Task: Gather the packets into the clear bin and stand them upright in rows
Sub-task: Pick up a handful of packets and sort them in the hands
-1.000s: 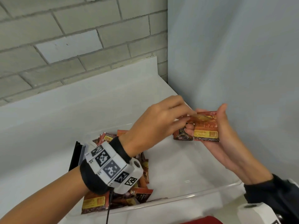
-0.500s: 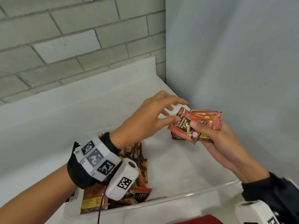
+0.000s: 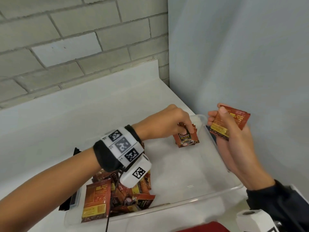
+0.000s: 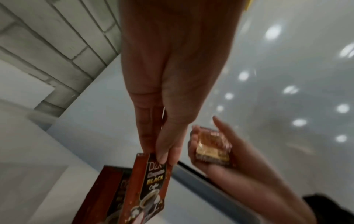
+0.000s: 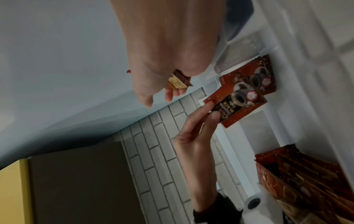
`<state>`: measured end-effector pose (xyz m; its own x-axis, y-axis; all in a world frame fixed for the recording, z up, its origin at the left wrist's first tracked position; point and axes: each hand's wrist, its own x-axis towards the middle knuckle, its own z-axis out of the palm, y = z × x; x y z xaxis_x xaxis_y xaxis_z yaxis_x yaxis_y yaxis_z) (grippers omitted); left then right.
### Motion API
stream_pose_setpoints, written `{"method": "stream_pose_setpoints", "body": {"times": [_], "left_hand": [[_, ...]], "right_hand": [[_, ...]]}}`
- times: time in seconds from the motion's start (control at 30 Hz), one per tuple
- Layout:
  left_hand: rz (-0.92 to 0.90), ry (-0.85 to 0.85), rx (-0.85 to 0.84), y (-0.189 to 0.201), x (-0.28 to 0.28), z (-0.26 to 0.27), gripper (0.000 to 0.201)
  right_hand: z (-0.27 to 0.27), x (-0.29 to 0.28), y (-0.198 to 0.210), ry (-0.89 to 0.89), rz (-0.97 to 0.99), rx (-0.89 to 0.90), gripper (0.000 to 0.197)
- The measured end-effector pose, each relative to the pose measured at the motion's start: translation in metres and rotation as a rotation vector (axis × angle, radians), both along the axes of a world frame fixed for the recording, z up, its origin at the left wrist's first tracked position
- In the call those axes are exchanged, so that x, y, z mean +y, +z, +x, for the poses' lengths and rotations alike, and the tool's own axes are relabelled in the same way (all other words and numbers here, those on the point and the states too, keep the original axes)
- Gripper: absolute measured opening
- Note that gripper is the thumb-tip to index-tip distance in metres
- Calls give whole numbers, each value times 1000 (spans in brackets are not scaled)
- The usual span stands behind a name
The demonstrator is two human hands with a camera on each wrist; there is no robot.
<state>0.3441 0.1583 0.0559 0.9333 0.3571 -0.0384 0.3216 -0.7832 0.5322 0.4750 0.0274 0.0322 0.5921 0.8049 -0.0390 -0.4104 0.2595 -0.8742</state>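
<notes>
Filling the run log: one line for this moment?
left hand: pinches upright packet in clear bin | right hand: holds packet stack

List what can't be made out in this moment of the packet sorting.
- How many packets the right hand holds: head view, fingers cover the stack; left wrist view blurs it.
- How many packets stand in the row at the bin's far end: the left hand covers their tops.
- The pile in the bin: the left wrist hides part.
</notes>
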Motion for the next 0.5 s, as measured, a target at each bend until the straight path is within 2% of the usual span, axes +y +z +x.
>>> {"method": "stream_pose_setpoints", "body": {"times": [0.2, 0.4, 0.5], "left_hand": [[103, -42, 137, -31, 1, 18, 31], [283, -96, 121, -39, 1, 20, 29], [355, -116, 90, -39, -2, 19, 21]], "right_hand": [[2, -1, -3, -12, 3, 18, 20], [2, 1, -2, -4, -18, 34, 16], [3, 2, -3, -8, -24, 47, 22]]}}
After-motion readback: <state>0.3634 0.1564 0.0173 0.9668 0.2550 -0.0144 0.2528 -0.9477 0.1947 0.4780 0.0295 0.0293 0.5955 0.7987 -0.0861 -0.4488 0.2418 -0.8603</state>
